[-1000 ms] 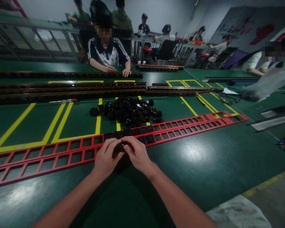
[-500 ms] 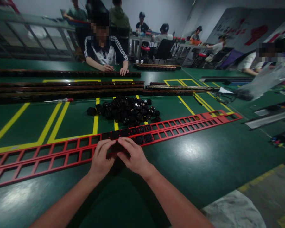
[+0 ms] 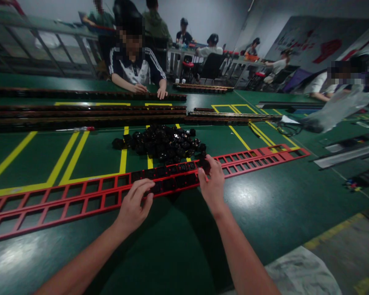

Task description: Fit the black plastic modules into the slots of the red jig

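A red ladder-like frame [image 3: 92, 203] with two rows of square openings lies slantwise across the green table. Black power-socket blocks [image 3: 169, 183] fill several openings near its middle. My left hand [image 3: 134, 207] is open, fingertips at the left end of the fitted blocks in the near row, thumb apart from the fingers. Over the frame, to the right of those blocks, my right hand [image 3: 213, 182] pinches a dark block [image 3: 204, 164] that looks like another socket; its face is hard to make out. Just behind the frame is a heap of loose black blocks [image 3: 166, 143].
Long dark strips [image 3: 86, 112] lie across the table behind the heap, with a red-handled screwdriver [image 3: 80, 129] beside them. A co-worker [image 3: 137, 67] sits opposite, hands on another strip. A clear plastic bag [image 3: 335, 108] and grey rails [image 3: 347, 153] are at right.
My hands were together over the near row; the right hand has moved right and away, and now pinches a dark block. The left hand has stayed almost in place, its fingers looser.
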Demonstrator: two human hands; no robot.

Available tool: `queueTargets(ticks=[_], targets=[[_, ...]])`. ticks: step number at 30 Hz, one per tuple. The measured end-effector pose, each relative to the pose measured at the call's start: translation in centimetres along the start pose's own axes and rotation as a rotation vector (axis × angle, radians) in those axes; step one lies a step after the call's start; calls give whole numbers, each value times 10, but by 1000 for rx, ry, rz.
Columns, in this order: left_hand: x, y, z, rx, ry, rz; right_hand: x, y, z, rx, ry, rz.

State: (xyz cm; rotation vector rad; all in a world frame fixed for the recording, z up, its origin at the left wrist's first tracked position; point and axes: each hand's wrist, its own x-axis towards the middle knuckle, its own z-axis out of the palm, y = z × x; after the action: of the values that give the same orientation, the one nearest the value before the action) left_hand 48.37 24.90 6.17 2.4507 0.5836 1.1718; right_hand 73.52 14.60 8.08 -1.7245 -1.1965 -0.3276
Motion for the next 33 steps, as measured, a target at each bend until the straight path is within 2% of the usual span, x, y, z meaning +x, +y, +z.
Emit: queueTargets(ticks=[4, 11, 16, 23, 33], targets=[[-2, -2, 0, 14, -42, -1, -5, 14, -12, -69, -44, 55], [-1, -2, -1, 10, -66, 6, -18, 18, 2, -53, -70, 195], [-1, -2, -1, 15, -105, 25, -17, 19, -2, -120, -57, 220], [-1, -2, -2, 16, -123, 19, -12, 12, -7, -244, -170, 166], [-1, -2, -1, -1, -125, 3, -14, 13, -4, -231, -181, 134]])
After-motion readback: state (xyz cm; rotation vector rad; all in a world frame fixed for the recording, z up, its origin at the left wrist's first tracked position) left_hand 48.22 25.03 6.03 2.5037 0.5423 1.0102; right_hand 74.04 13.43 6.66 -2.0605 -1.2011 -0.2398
